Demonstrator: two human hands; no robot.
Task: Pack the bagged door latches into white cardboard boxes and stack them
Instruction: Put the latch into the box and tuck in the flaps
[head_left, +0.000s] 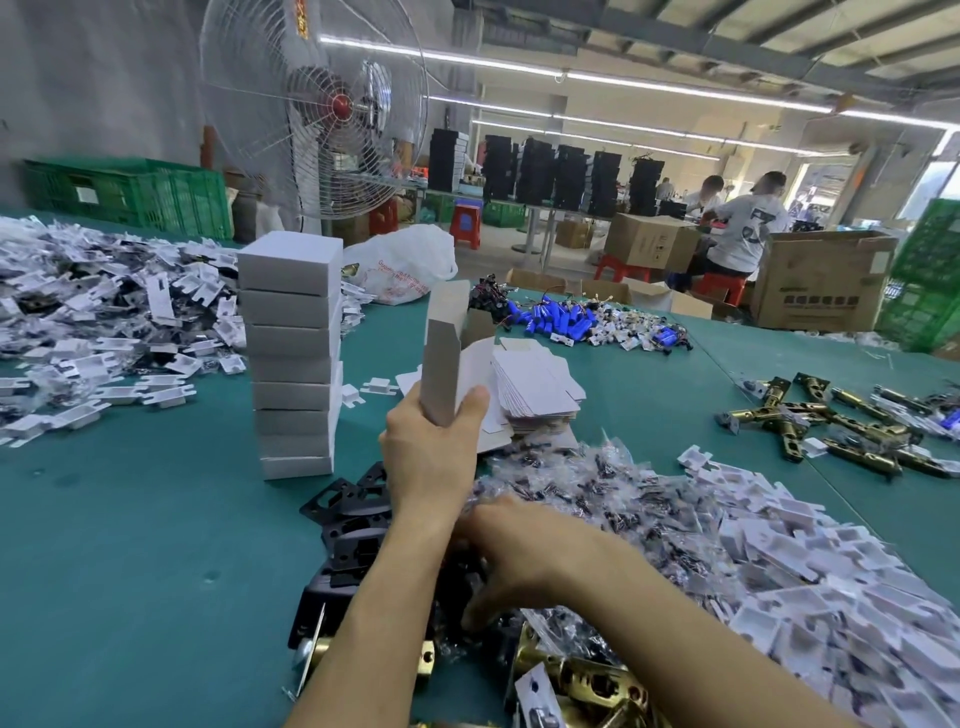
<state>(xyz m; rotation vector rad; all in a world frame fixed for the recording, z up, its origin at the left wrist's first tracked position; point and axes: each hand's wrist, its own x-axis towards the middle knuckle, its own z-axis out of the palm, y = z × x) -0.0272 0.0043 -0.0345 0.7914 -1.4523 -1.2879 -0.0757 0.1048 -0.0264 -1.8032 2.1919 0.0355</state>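
The stack of closed white boxes (293, 353) stands several boxes high on the green table (130, 545), so part of the packing is done, but much more is left. Just right of the stack, the left hand (431, 452) holds a part-folded white cardboard box (447, 374) upright, thumb on one face and fingers wrapped round the other; its top flap is open and nothing appears to be in it yet. Behind that box, further right of the stack, lies a pile of flat box blanks (535, 384) waiting to be folded. In front of the stack and to its right, the right hand (514, 561) reaches down into a heap of small clear bags (597, 483) and black plates (353, 519); its fingers point downward (blurred, so I cannot tell whether they grip anything). The bagged door latches (597, 680) lie nearest the camera, right of the stack and unpacked.
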